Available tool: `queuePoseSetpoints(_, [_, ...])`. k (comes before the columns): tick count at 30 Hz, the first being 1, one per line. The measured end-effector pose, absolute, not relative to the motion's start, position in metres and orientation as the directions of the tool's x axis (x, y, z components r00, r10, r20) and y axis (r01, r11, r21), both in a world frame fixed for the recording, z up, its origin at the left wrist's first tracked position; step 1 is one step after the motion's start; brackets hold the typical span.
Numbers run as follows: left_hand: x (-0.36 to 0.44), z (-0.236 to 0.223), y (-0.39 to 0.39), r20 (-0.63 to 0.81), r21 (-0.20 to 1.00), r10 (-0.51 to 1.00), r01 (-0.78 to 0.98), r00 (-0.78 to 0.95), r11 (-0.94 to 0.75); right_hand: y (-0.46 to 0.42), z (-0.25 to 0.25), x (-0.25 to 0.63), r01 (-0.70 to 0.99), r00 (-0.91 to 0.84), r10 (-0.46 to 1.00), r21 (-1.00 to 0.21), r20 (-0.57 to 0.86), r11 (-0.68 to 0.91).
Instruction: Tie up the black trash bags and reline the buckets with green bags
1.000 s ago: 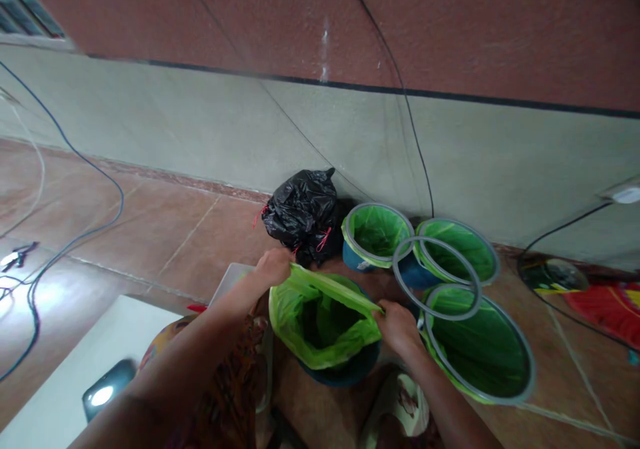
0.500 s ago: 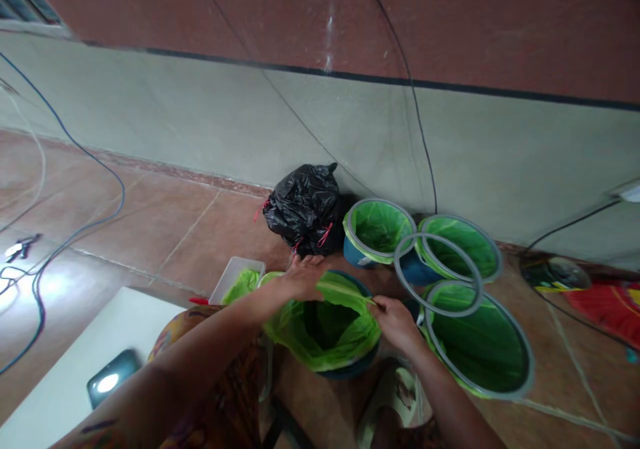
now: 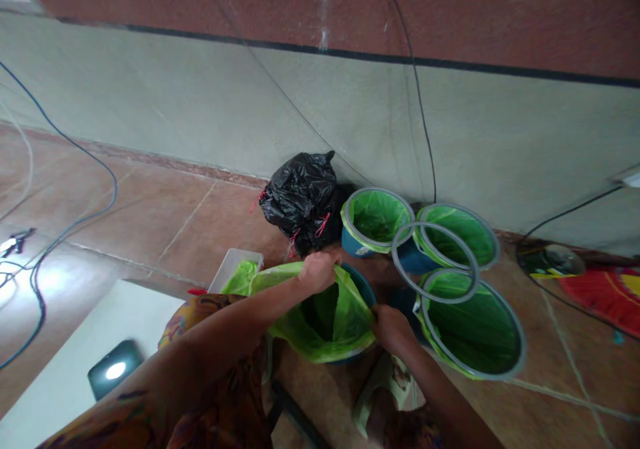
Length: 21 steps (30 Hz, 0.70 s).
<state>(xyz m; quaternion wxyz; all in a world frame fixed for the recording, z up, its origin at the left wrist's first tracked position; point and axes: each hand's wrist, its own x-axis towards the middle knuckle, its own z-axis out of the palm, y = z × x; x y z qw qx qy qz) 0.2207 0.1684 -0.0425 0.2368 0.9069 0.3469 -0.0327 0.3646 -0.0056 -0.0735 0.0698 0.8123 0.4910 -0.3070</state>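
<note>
A green plastic liner bag lies open over a blue bin in front of me on the tiled floor. My left hand is closed on the bag's far edge and holds it at the bin's back rim. Gripping the bag's right edge at the bin's right side is my right hand. A loose grey ring rests across the lined bins to the right.
Three lined bins with grey rings stand against the wall, beside a tied black rubbish bag. A clear tub with green bags sits to the left. Cables trail over the floor; a white table is near left.
My left hand has carried the bag's far edge from the left side to the bin's back rim, stretching the bag wider. My right hand has lowered slightly at the right rim.
</note>
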Motion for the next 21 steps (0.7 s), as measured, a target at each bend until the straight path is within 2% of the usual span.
queuePoseSetpoints(2, [0.218,-0.042,0.173,-0.232,0.336,0.636,0.674,0.736,-0.658,-0.012,-0.067,0.372,0.858,0.346,0.722,-0.109,-0.599,-0.502])
queuePoseSetpoints(4, [0.217,-0.043,0.175,-0.255,0.278,0.639,0.688,0.726,-0.670,-0.017,-0.053,0.381,0.850,0.337,0.720,-0.133,-0.607,-0.510])
queuePoseSetpoints(5, [0.217,-0.044,0.174,-0.271,0.257,0.630,0.685,0.728,-0.681,-0.020,-0.045,0.384,0.831,0.291,0.733,-0.217,-0.615,-0.512])
queuePoseSetpoints(6, [0.217,-0.045,0.172,-0.294,0.248,0.609,0.674,0.737,-0.696,-0.023,-0.037,0.387,0.787,0.206,0.751,-0.350,-0.627,-0.508])
queuePoseSetpoints(8, [0.218,-0.049,0.165,-0.377,0.265,0.531,0.637,0.759,-0.724,-0.027,-0.025,0.390,0.610,0.000,0.787,-0.623,-0.617,-0.490])
queuePoseSetpoints(9, [0.217,-0.051,0.161,-0.426,0.285,0.478,0.615,0.768,-0.735,-0.028,-0.023,0.390,0.543,-0.038,0.797,-0.682,-0.603,-0.490])
queuePoseSetpoints(10, [0.217,-0.054,0.156,-0.472,0.306,0.426,0.596,0.772,-0.742,-0.029,-0.022,0.390,0.542,-0.002,0.800,-0.673,-0.600,-0.503])
queuePoseSetpoints(11, [0.217,-0.057,0.153,-0.517,0.316,0.385,0.588,0.765,-0.744,-0.028,-0.024,0.389,0.604,0.100,0.795,-0.598,-0.598,-0.526])
queuePoseSetpoints(13, [0.216,-0.062,0.149,-0.585,0.292,0.358,0.601,0.728,-0.744,-0.025,-0.033,0.386,0.749,0.328,0.781,-0.358,-0.531,-0.558])
queuePoseSetpoints(14, [0.216,-0.063,0.150,-0.604,0.266,0.368,0.614,0.707,-0.743,-0.023,-0.037,0.385,0.785,0.369,0.789,-0.291,-0.491,-0.548])
queuePoseSetpoints(16, [0.219,-0.065,0.156,-0.583,0.245,0.422,0.645,0.695,-0.724,-0.018,-0.045,0.384,0.805,0.329,0.822,-0.316,-0.464,-0.501])
queuePoseSetpoints(18, [0.222,-0.064,0.163,-0.498,0.282,0.479,0.657,0.723,-0.699,-0.014,-0.049,0.383,0.798,0.327,0.830,-0.338,-0.451,-0.498])
queuePoseSetpoints(19, [0.223,-0.063,0.164,-0.475,0.319,0.471,0.645,0.743,-0.695,-0.013,-0.050,0.384,0.797,0.369,0.818,-0.303,-0.441,-0.523])
queuePoseSetpoints(21, [0.223,-0.064,0.163,-0.506,0.402,0.363,0.586,0.783,-0.703,-0.011,-0.051,0.384,0.785,0.442,0.791,-0.244,-0.423,-0.569])
